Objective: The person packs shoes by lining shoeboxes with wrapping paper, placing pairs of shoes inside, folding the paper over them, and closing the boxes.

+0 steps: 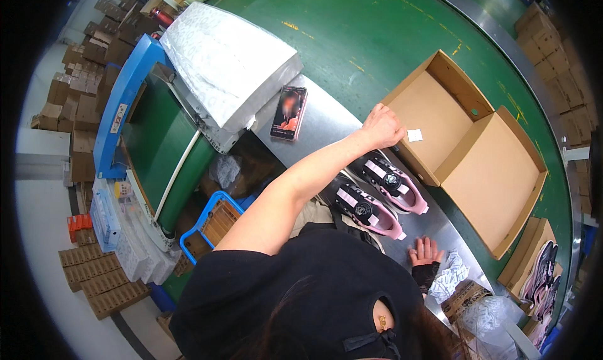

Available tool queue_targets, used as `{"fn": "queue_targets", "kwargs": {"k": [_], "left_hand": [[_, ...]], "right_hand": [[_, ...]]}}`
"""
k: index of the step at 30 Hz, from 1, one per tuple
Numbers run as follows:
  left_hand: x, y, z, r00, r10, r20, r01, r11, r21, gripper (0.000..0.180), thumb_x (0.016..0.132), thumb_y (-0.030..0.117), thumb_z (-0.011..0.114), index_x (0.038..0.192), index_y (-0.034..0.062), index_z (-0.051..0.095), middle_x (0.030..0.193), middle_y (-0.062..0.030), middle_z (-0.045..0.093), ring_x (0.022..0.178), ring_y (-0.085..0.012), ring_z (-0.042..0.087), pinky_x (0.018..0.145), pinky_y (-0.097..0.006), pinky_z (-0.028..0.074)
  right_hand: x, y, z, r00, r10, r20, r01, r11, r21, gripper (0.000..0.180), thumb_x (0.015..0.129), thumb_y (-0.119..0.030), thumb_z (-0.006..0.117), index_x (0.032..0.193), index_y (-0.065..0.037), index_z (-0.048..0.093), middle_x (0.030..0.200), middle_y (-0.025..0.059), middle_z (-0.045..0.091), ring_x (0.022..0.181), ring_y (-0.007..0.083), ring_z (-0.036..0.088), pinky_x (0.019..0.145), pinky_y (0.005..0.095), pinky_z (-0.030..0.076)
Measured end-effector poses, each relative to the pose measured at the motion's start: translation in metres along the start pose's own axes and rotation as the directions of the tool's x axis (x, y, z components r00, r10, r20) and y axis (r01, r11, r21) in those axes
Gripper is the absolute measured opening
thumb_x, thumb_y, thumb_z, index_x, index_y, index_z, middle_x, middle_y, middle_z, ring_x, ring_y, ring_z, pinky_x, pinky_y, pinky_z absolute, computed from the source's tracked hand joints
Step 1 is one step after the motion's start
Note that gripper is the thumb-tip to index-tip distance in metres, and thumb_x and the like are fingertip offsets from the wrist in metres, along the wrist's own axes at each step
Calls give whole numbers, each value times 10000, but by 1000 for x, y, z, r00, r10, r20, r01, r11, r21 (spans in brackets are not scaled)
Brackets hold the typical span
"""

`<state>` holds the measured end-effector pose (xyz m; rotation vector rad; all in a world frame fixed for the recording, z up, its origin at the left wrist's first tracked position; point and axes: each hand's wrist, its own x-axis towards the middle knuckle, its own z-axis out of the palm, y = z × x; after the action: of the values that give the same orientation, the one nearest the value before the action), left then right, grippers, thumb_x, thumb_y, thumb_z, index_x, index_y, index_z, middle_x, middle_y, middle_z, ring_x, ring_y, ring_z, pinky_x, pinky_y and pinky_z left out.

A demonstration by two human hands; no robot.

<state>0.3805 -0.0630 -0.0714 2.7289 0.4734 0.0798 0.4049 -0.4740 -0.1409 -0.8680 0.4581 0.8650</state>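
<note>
- Head view, far left: 1 blue-framed conveyor [154,140] with a green belt; 1 blue basket [210,219] below it.
- 1 stack of silver-white wrapping sheets [229,62], with 1 phone [289,112] just beside it on the metal table [326,118].
- 1 left hand [383,126], fingers curled together at the near rim of the shoe box; whether it truly pinches the wall cannot be told.
- 2 black-and-pink sneakers [380,197], side by side on the table, touching each other and just beside the box.
- 1 right hand [426,250], flat on the table with fingers spread, holding nothing.
- 1 open cardboard shoe box [440,106], lid folded back, with 1 small white packet [414,134] inside.
- Handling note, as a judgement: steady the rim squarely so the light box does not slide or tip.
- 1 heap of white packets [449,275], uncounted.
- 1 further open shoe carton [524,244], far right, with footwear in it.
</note>
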Motion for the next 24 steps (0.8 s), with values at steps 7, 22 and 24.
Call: {"fn": "queue_targets", "kwargs": {"k": [7, 22, 24], "left_hand": [[-66, 0, -3, 811, 100, -576, -183, 979, -88, 277, 757, 170, 569, 970, -3, 538, 1024, -163, 532, 1040, -308, 470, 901, -400, 340], [-190, -306, -104, 603, -697, -387, 749, 662, -26, 697, 793, 515, 450, 1263, 12, 340, 1322, -239, 247, 1239, -360, 216, 951, -581, 154], [-191, -317, -125, 589, -761, -273, 796, 605, 31, 790, 756, 591, 452, 1310, 51, 292, 1379, -213, 163, 1286, -343, 125, 948, -624, 86]], "right_hand": [[2, -6, -31, 983, -162, -80, 176, 964, 201, 404, 879, -316, 446, 1200, -70, 437, 1182, 100, 501, 1045, 253, 502, 760, 409, 455], [101, 24, 259, 779, -39, 626, 532, -488, -692, 478, 766, -264, 584, 1174, -60, 442, 1066, 198, 545, 997, 362, 508, 856, 400, 397], [91, 35, 296, 950, 75, 302, 290, -567, -771, 506, 762, -306, 574, 1193, -94, 415, 1091, 206, 529, 1021, 362, 493, 847, 409, 403]]}}
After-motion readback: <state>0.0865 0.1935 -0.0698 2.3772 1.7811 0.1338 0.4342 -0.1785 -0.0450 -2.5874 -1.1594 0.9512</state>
